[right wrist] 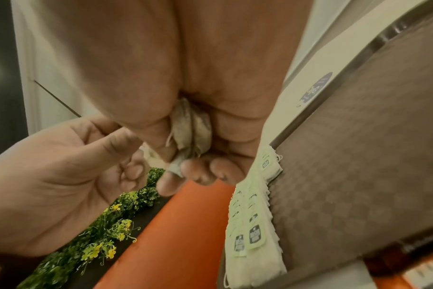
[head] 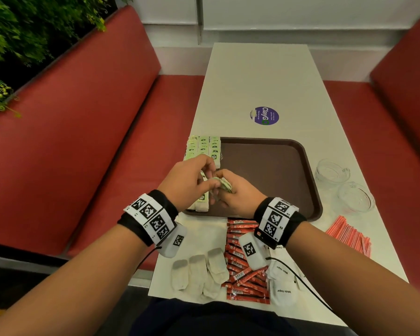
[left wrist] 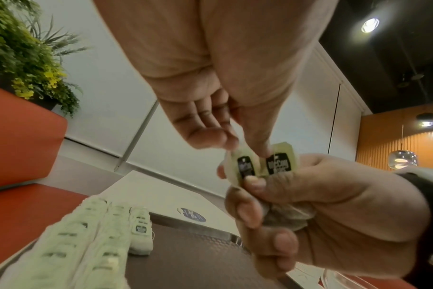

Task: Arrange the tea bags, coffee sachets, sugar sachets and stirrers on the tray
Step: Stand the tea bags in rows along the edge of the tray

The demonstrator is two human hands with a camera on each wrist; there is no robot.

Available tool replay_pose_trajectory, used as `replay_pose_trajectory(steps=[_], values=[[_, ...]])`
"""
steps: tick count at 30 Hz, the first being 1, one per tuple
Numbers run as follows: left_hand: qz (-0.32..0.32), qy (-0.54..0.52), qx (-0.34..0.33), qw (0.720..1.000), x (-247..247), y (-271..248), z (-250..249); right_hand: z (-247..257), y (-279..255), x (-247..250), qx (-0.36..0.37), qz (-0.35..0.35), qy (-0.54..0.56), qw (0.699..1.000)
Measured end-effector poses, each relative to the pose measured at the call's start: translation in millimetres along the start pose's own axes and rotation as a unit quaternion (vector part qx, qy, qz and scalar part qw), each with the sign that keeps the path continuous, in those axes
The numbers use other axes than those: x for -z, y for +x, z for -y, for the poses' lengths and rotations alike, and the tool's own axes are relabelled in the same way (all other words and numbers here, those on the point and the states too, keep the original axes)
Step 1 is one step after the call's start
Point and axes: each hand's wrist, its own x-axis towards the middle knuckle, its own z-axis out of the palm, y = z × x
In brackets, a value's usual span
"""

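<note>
Small bundle of tea bags point(head: 224, 185) held over the near-left part of the tray point(head: 277, 166). Right hand point(head: 238, 197) cups the pouches, its grip clamped round the bundle so they stay stacked. Left hand point(head: 188, 180) works at the green tags point(left wrist: 262, 164), thumb and fingertips pinched together on one; likely peeling a single bag off to lay it down. Two tags show in the left wrist view; how many pouches sit in the bundle is hard to tell, the fingers cover them.

Laid tea bags point(head: 204, 151) run along the tray's left edge in three overlapping rows, tags up, shingled to save room. Each row holds many; exact count unreadable.

Off the tray, on the counter point(head: 264, 76) at its near side: three or four untagged pale pouches point(head: 199, 270), a large pile of red coffee sachets point(head: 243, 265), at least two white sugar sachets point(head: 283, 287). Near-right of the tray: one heap of red-striped stirrers point(head: 349, 236). Just right of the tray: two glass bowls point(head: 344, 187). Beyond the tray's far edge: one round purple sticker point(head: 264, 116).
</note>
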Motion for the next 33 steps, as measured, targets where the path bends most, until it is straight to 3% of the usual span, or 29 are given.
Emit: replay_pose_trajectory(steps=[2,3,5,8,11,13,22,27,33], values=[[-0.012,0.030,0.020,0.999,-6,-7,4,-4,-1,3,-0.009,-0.019,-0.041,0.999],[0.012,0.055,0.025,0.998,-10,-12,7,-9,-1,4,-0.021,-0.028,-0.051,0.998],[0.129,0.110,0.008,0.986,-23,-25,12,-19,-5,5,-0.042,-0.038,-0.058,0.997],[0.300,0.174,-0.071,0.935,-49,-48,15,-26,-15,6,-0.064,-0.036,-0.066,0.995],[0.384,0.197,-0.083,0.898,-77,-67,19,-28,-23,6,-0.080,-0.035,-0.048,0.995],[0.407,0.214,-0.068,0.885,-89,-74,22,-29,-26,6,-0.075,-0.038,-0.042,0.996],[0.369,0.235,-0.078,0.896,-81,-57,27,-29,-34,9,-0.066,-0.032,-0.063,0.995],[0.272,0.203,-0.072,0.938,-53,-29,29,-32,-34,11,-0.068,-0.023,-0.082,0.994],[0.195,0.142,-0.058,0.969,-26,3,23,-33,-21,11,0.006,-0.045,-0.078,0.996]])
